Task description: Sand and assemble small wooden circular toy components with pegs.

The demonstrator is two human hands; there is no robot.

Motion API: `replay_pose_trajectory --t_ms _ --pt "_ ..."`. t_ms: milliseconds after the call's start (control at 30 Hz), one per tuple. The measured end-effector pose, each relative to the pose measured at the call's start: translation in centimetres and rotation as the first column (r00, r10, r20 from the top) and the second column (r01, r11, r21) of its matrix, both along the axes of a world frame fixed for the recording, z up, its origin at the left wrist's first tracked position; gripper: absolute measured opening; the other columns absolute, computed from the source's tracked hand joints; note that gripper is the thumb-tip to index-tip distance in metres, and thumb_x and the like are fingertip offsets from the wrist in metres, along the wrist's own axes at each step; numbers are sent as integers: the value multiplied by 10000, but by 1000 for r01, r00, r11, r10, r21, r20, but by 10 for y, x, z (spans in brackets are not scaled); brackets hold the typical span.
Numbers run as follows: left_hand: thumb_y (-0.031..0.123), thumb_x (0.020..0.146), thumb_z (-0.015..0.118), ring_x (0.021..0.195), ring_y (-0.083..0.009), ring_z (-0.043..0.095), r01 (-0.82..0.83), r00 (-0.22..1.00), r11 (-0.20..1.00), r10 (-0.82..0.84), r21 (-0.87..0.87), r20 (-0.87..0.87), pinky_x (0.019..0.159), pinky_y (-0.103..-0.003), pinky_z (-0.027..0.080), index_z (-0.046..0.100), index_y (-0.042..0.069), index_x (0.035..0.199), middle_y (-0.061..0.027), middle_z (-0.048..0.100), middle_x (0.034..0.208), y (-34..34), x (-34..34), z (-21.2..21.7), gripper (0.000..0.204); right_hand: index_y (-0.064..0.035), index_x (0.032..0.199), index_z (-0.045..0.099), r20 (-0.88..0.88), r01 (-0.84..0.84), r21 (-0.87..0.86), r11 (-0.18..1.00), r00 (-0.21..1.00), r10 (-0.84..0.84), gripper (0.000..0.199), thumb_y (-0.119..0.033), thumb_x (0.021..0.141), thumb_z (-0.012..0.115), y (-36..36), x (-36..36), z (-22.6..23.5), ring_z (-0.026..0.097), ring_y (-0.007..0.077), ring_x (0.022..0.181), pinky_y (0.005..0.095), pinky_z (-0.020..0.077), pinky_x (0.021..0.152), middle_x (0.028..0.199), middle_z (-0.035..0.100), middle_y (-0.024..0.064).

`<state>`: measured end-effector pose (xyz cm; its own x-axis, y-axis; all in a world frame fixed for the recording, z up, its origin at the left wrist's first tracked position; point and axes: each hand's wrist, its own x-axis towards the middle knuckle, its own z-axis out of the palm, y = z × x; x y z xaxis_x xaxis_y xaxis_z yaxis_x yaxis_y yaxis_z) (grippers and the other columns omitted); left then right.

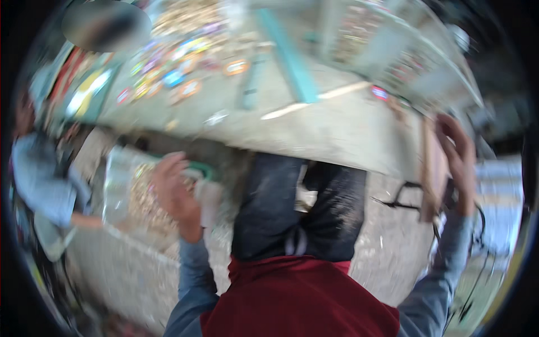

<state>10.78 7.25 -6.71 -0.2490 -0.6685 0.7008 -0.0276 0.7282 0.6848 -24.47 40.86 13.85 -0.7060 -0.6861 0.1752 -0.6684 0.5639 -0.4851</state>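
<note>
My left hand (177, 191) is raised with its fingers stretched up, and I see nothing in it. It hangs over the right side of a clear plastic crate (110, 178) with many small tan pieces (147, 196) inside. On the far right my right hand (457, 154) is loosely bent, with a gap between thumb and fingers. Right beside it stands an upright strip of wood (429, 177) at the table's right end. Whether the fingers touch the strip I cannot tell, as the picture is smeared by motion.
On the pale table (224, 126) lie many colourful round pieces (174, 77), a teal bar (289, 59) and a thin wooden stick (320, 101). Clear bins (404, 33) stand at the back right. Another person in a light blue shirt (42, 174) is at the left. A black frame (401, 196) is near the strip.
</note>
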Motion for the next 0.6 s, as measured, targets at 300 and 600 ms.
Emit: replay_pose_trajectory --t_ms 300,600 --pt "34 969 509 1125 -316 633 167 981 961 -185 -222 -65 1013 -412 470 666 -71 1171 -200 678 1191 0 -132 117 277 27 1157 660 -123 34 78 996 992 -24 254 -111 944 666 33 -2 7 626 193 875 320 503 768 1029 631 108" --pt "10 822 695 1232 -352 562 338 929 895 -268 -292 254 1073 -460 403 707 16 1139 -144 660 1267 26 -180 106 317 -37 1159 714 -159 96 358 929 986 -41 268 -62 893 682 86 2 -21 658 304 927 392 524 821 1018 652 134"
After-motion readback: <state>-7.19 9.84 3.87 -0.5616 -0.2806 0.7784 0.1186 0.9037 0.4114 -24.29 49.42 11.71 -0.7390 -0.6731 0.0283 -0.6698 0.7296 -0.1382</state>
